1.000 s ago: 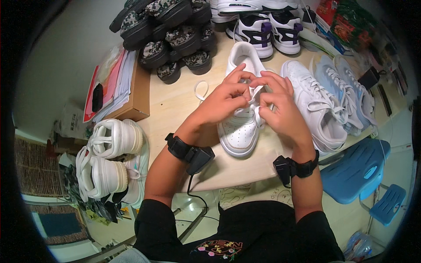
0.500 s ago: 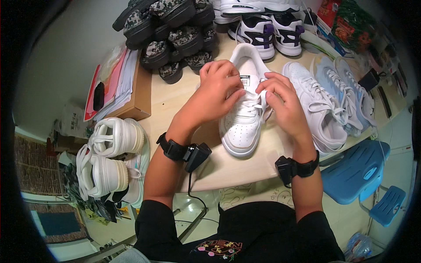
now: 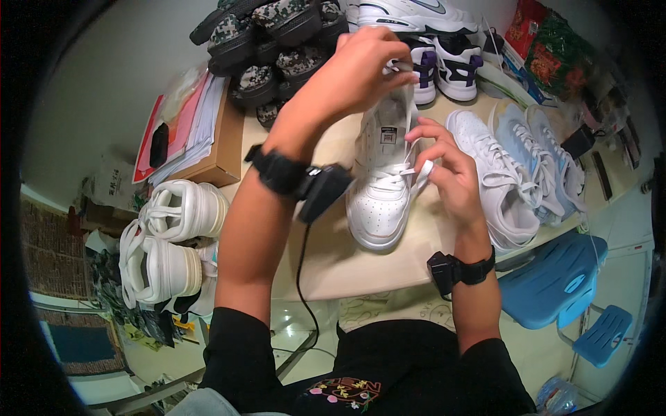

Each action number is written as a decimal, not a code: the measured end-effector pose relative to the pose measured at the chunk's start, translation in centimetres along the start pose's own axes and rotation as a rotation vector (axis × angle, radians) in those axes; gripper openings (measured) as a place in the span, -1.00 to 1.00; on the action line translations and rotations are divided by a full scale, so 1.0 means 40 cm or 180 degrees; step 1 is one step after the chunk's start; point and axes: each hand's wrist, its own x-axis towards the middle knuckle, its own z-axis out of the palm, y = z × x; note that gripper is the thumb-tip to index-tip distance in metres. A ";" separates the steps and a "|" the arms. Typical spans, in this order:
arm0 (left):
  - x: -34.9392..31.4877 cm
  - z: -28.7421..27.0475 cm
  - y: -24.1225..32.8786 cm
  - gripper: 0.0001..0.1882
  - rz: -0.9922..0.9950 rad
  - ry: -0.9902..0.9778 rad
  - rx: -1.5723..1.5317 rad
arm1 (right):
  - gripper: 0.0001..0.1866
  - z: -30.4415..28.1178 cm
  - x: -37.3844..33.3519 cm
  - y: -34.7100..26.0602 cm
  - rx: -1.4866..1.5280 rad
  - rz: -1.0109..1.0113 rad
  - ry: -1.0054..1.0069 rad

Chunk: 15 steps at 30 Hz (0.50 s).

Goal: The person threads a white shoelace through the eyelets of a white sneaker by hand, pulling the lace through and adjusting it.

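A white sneaker [image 3: 378, 215] stands on the table in front of me, toe pointing my way, with a dark label on its tongue. My left hand [image 3: 371, 69] is raised over its heel end, fingers closed on a white shoelace [image 3: 410, 114] that runs taut down to the eyelets. At the shoe's right side, my right hand [image 3: 451, 166] pinches another stretch of the lace between thumb and fingers, and a short loop hangs below the fingertips. Part of the heel is hidden behind my left hand. Each wrist wears a black strap with a small box.
White and pale blue sneakers [image 3: 496, 180] line the table's right side. Camouflage shoes [image 3: 257, 87] are piled at the far left, and white-and-black sneakers [image 3: 458, 66] are stacked at the back. A cardboard box [image 3: 225, 149] with papers and white shoes [image 3: 166, 267] sit left. A blue chair [image 3: 555, 277] stands right.
My left hand has moved up and away from the tongue, drawing the lace out long. The right hand has stayed beside the shoe, and the view has shifted slightly.
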 end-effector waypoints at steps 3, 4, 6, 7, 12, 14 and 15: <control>0.003 0.047 0.017 -0.76 0.0063 0.0935 0.0007 | -0.84 0.010 -0.003 -0.002 0.0224 0.0079 0.0255; -0.005 0.040 0.041 -0.76 0.0022 0.0802 -0.0407 | -0.84 0.009 -0.007 -0.002 0.0223 0.0069 0.0261; -0.058 0.007 0.117 -0.73 -0.0511 0.0075 -0.1178 | -0.80 0.005 -0.019 -0.003 0.0542 0.0212 0.0612; -0.098 0.001 0.149 -0.71 -0.0899 -0.0197 -0.1869 | -0.82 0.019 -0.013 -0.007 0.0600 0.0031 0.0808; -0.229 0.075 0.177 -0.79 -0.0909 -0.0209 -0.1762 | -0.84 0.013 -0.027 -0.028 0.0640 -0.0163 0.0356; -0.251 0.087 0.200 -0.74 -0.0967 -0.0209 -0.1734 | -0.85 0.013 -0.025 -0.043 0.0738 -0.0385 -0.0181; -0.260 0.096 0.212 -0.75 -0.0925 -0.0101 -0.1601 | -0.85 0.013 -0.026 -0.044 0.0752 -0.0395 -0.0185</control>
